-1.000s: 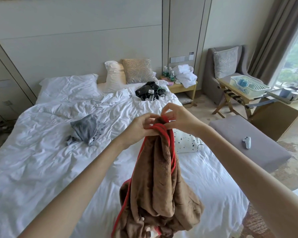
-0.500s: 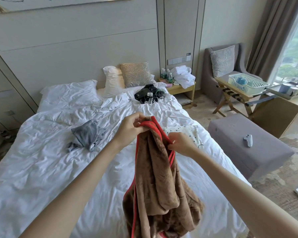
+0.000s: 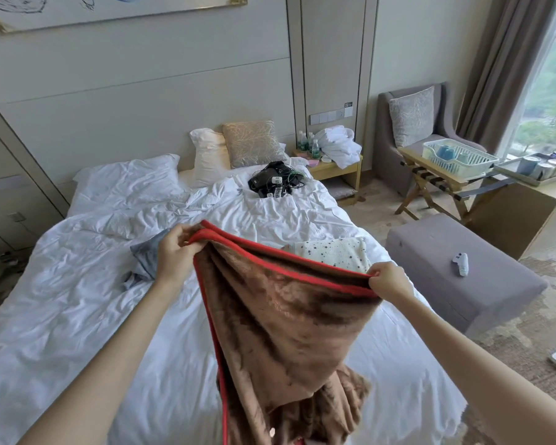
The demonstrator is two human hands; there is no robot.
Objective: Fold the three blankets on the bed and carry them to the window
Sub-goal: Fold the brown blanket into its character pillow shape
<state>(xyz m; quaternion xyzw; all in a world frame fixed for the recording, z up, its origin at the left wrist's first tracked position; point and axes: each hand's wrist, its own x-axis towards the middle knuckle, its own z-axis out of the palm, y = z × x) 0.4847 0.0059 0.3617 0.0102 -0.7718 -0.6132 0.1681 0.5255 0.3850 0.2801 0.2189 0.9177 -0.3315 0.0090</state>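
A brown fleece blanket (image 3: 283,322) with a red border hangs over the white bed (image 3: 77,300). My left hand (image 3: 177,255) grips one end of its red top edge. My right hand (image 3: 390,281) pinches the same edge farther right, so the edge is stretched between them. A grey blanket (image 3: 146,256) lies crumpled on the bed behind my left hand, partly hidden by it. A white blanket with dark dots (image 3: 334,253) lies on the bed's right side, behind the brown one.
A black bundle of cables and devices (image 3: 273,183) lies near the pillows. A grey ottoman (image 3: 456,284) with a white remote stands right of the bed. Beyond it are a folding stand with a plastic basket (image 3: 456,157), an armchair (image 3: 411,130) and the window (image 3: 549,88).
My hands have drawn apart along the red edge: the right hand slid down and to the right, spreading the bunched brown blanket open. My view has tilted up slightly.
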